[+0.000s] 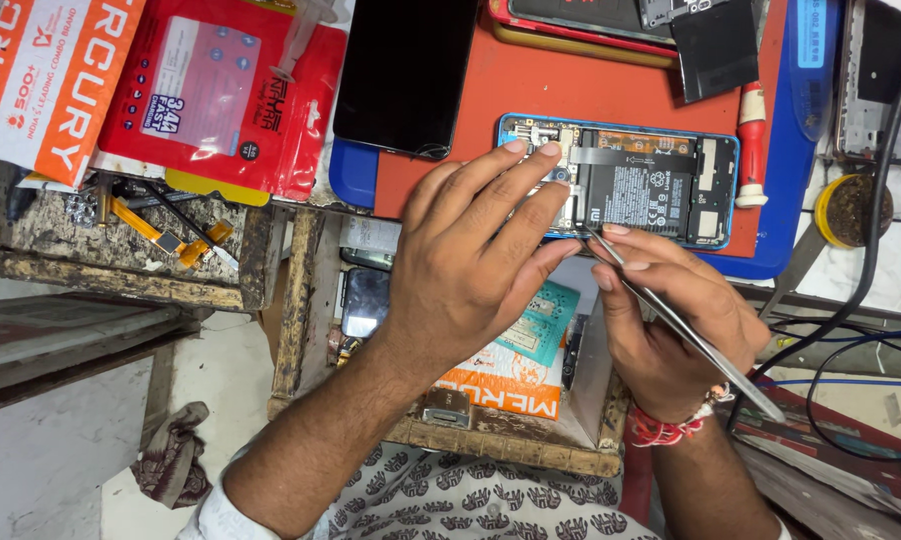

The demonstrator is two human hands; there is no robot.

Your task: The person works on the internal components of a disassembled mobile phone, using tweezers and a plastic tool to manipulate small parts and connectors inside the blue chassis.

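An opened phone (651,180) with a blue frame lies on a red mat (561,90), its back off so the black battery and circuit boards show. My left hand (471,260) rests over the phone's left end, fingertips pressing on its upper edge. My right hand (671,320) holds metal tweezers (686,330), whose tips touch the phone's lower edge near my left fingers. A red thread band circles my right wrist.
A dark phone screen (406,70) lies face up left of the opened phone. A red-handled screwdriver (752,140) lies at its right. Red and orange packets (221,90) sit at the top left. An open wooden drawer (511,400) holds parts. Cables (851,340) trail at right.
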